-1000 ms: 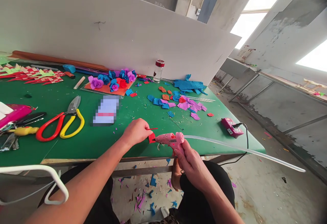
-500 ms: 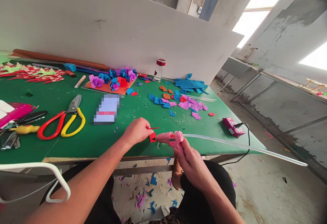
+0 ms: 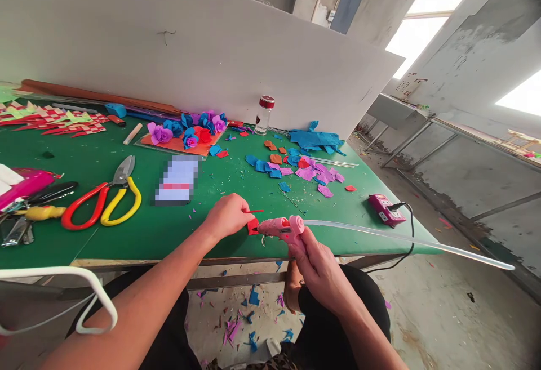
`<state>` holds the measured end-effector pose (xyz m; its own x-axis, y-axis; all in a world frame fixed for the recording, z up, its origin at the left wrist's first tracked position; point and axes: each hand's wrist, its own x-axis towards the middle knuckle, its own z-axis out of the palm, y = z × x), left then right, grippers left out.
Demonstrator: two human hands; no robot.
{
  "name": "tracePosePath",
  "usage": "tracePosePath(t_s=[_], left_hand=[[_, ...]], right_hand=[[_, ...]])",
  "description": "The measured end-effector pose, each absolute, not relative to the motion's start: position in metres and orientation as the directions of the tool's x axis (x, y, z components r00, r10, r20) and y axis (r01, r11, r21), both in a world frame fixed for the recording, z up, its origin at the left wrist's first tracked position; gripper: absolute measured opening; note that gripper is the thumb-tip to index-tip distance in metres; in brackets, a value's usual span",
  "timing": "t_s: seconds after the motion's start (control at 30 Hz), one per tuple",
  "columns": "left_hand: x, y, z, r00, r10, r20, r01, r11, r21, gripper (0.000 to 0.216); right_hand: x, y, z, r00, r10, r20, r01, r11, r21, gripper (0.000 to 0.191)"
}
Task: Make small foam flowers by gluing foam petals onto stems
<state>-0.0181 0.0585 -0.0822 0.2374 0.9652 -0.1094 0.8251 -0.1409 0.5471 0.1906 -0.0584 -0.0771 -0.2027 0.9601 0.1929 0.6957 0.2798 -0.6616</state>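
Note:
My left hand [image 3: 227,217] is closed in a pinch over the front part of the table. A small red paper piece [image 3: 252,226] hangs from its fingertips, and a thin red stick [image 3: 255,211] juts out to the right above it. My fingers hide where the two meet. Wrapped around the handle of a pink hot glue gun [image 3: 281,228] is my right hand [image 3: 315,260]. The gun's nozzle points left, at or almost touching the red paper piece. Out of the gun's back runs a long clear glue stick [image 3: 406,239], reaching past the table's right edge.
Petal-shaped paper pieces [image 3: 308,173] lie beyond my hands. Paper roses [image 3: 190,130], a glass jar [image 3: 264,116] and a phone-like blurred rectangle [image 3: 176,181] stand or lie further off. Scissors [image 3: 112,195] are at left; a pink power socket [image 3: 386,210] with a cable is at right.
The glue gun has tilted very slightly, and the free end of its glue stick has shifted a little right and up. My left hand is practically still.

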Motion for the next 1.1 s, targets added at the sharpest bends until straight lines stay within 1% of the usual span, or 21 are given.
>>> tracePosePath(t_s=[0.23, 0.43, 0.67, 0.9, 1.1], left_hand=[[-0.0179, 0.0580, -0.0816, 0.253, 0.962, -0.106, 0.821, -0.155, 0.549, 0.021], [-0.0185, 0.0589, -0.0823, 0.252, 0.963, -0.100, 0.813, -0.154, 0.561, 0.020], [-0.0188, 0.0594, -0.0845, 0.261, 0.961, -0.093, 0.811, -0.166, 0.560, 0.021], [-0.0177, 0.0589, -0.0809, 0.263, 0.960, -0.098, 0.818, -0.167, 0.551, 0.021], [-0.0180, 0.0599, -0.0831, 0.264, 0.960, -0.093, 0.824, -0.175, 0.539, 0.022]], right_hand=[[0.1904, -0.0581, -0.0767, -0.204, 0.961, 0.185, 0.703, 0.275, -0.656, 0.039], [0.1915, -0.0575, -0.0796, -0.209, 0.958, 0.196, 0.693, 0.286, -0.662, 0.036], [0.1881, -0.0572, -0.0779, -0.213, 0.961, 0.175, 0.686, 0.274, -0.674, 0.032], [0.1895, -0.0577, -0.0771, -0.199, 0.963, 0.182, 0.721, 0.269, -0.638, 0.030], [0.1908, -0.0576, -0.0780, -0.200, 0.962, 0.187, 0.755, 0.273, -0.596, 0.032]])
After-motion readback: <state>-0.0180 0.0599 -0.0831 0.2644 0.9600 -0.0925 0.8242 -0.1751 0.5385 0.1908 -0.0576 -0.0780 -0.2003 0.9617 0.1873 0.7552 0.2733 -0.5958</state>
